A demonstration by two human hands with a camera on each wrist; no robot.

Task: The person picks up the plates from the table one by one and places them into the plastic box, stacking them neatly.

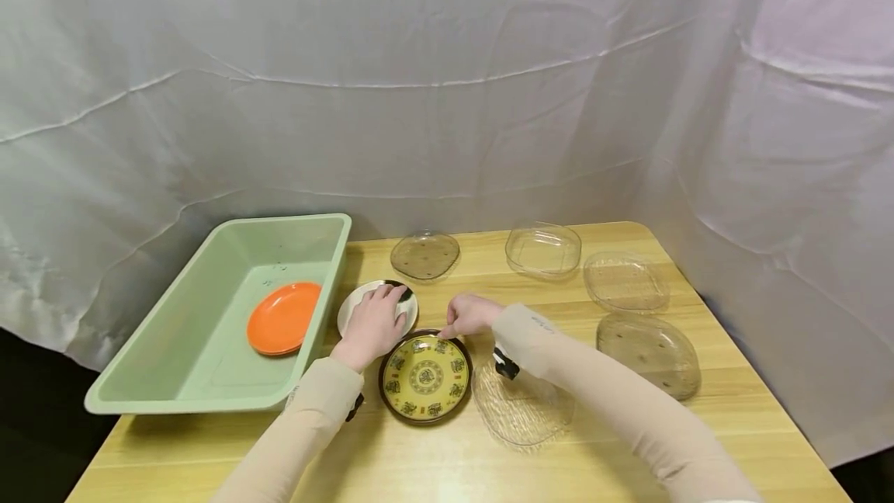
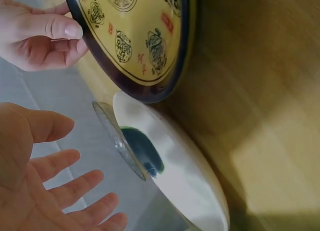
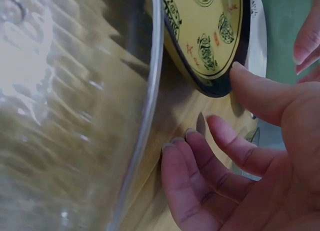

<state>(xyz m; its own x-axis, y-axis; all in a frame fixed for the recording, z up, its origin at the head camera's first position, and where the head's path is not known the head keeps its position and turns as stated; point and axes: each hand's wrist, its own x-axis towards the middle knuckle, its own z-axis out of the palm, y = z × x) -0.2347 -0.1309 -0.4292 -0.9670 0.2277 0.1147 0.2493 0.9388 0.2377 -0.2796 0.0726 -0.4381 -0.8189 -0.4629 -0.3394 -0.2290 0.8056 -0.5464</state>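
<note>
In the head view a round yellow plate [image 1: 426, 376] with a dark brown rim and printed motifs sits at the table's middle. My right hand [image 1: 472, 314] is at its far rim, the thumb [image 3: 260, 88] on the edge and the other fingers curled just outside it. My left hand [image 1: 375, 324] hovers over a white plate [image 1: 354, 310] with a dark patch, fingers spread and holding nothing. In the left wrist view that white plate [image 2: 185, 176] shows beside the yellow plate [image 2: 142, 41]. A clear rippled glass plate [image 1: 520, 410] lies under my right forearm.
A green tub [image 1: 202, 402] stands at the left, with an orange plate [image 1: 282, 318] inside. Along the back and right are a brownish clear plate [image 1: 424, 256], a clear dish [image 1: 543, 251], another clear plate [image 1: 626, 282] and a larger brownish plate [image 1: 649, 355]. Grey cloth [image 1: 433, 138] hangs behind.
</note>
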